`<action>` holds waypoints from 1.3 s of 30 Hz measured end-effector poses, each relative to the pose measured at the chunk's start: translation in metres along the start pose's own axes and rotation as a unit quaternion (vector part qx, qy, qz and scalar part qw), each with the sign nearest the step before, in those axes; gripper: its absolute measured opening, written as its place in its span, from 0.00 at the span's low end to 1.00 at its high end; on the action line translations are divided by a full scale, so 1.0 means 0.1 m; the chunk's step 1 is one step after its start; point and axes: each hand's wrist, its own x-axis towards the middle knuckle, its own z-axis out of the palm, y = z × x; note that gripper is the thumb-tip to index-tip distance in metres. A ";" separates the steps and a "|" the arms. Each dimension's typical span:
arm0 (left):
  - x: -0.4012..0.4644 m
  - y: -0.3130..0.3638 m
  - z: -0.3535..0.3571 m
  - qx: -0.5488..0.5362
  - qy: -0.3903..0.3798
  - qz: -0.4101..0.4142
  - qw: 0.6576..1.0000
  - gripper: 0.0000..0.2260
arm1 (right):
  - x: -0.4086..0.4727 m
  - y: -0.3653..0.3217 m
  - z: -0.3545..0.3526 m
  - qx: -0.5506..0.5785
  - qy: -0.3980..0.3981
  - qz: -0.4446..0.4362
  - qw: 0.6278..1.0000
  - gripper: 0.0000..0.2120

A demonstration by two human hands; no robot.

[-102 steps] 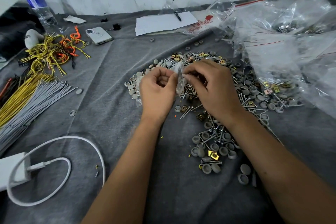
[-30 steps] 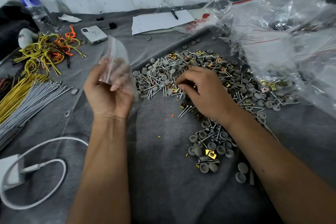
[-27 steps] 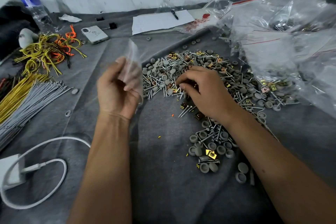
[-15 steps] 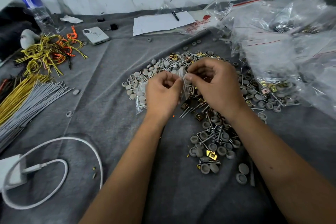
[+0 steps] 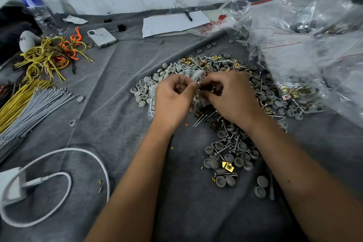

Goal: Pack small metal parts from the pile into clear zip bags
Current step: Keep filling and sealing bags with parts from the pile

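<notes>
A pile of screws, grey caps and brass clips spreads over the grey cloth in the middle. Above it my left hand and my right hand meet, both pinching a small clear zip bag at its top edge. The bag is crumpled between the fingers and mostly hidden by them. Whether my right fingers also hold a part cannot be made out.
A heap of clear bags with red zip lines fills the right side. Yellow and grey wire bundles lie at left, a white charger cable near left. A phone, paper with a pen and a bottle sit at the back.
My left hand, which held the bag up at the left a second ago, came back over the pile. My right hand rose from the parts to the bag's mouth.
</notes>
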 end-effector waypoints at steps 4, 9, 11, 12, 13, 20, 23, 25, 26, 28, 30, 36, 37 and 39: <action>-0.02 0.02 0.01 -0.044 -0.047 -0.004 0.998 0.04 | 0.01 -0.04 -0.02 0.074 0.028 -0.001 0.997 0.06; 0.00 0.04 -0.04 -0.116 -0.012 0.011 0.993 0.06 | 0.00 -0.05 -0.03 0.048 -0.005 -0.007 0.999 0.09; 0.00 0.04 -0.05 -0.119 0.001 0.016 0.993 0.06 | 0.00 -0.05 -0.03 0.026 -0.017 -0.019 0.999 0.09; 0.00 0.03 -0.06 -0.122 0.008 0.016 0.992 0.05 | 0.00 -0.05 -0.04 0.023 -0.020 -0.026 0.999 0.09; 0.01 0.02 -0.05 -0.123 0.014 0.014 0.992 0.05 | 0.01 -0.06 -0.04 0.022 -0.023 -0.031 0.999 0.08; 0.04 0.00 -0.04 -0.140 0.061 -0.006 0.988 0.06 | -0.02 -0.10 -0.08 0.066 -0.039 -0.025 0.997 0.11; 0.04 0.00 -0.03 -0.146 0.067 -0.016 0.987 0.06 | -0.01 -0.12 -0.09 0.081 -0.051 -0.030 0.995 0.13; 0.04 -0.01 -0.03 -0.138 0.072 -0.017 0.988 0.08 | 0.00 -0.11 -0.09 0.089 -0.061 -0.035 0.994 0.14; 0.04 -0.01 -0.02 -0.135 0.076 -0.018 0.988 0.08 | 0.00 -0.10 -0.10 0.087 -0.068 -0.035 0.993 0.14; 0.04 0.00 -0.01 -0.141 0.087 -0.019 0.986 0.10 | 0.01 -0.08 -0.11 0.063 -0.067 -0.034 0.995 0.14; 0.04 0.00 -0.03 -0.151 0.101 -0.024 0.983 0.11 | 0.01 -0.08 -0.11 0.055 -0.036 -0.040 0.997 0.13; 0.02 -0.01 0.01 -0.118 0.108 -0.019 0.987 0.09 | 0.04 -0.05 -0.32 0.087 -0.192 -0.037 0.977 0.06; 0.02 -0.01 0.01 -0.112 0.110 -0.017 0.987 0.08 | 0.03 -0.06 -0.34 0.079 -0.271 -0.030 0.959 0.06; 0.03 -0.02 0.03 -0.104 0.110 -0.018 0.988 0.06 | -0.01 -0.08 -0.32 0.081 -0.386 -0.019 0.919 0.07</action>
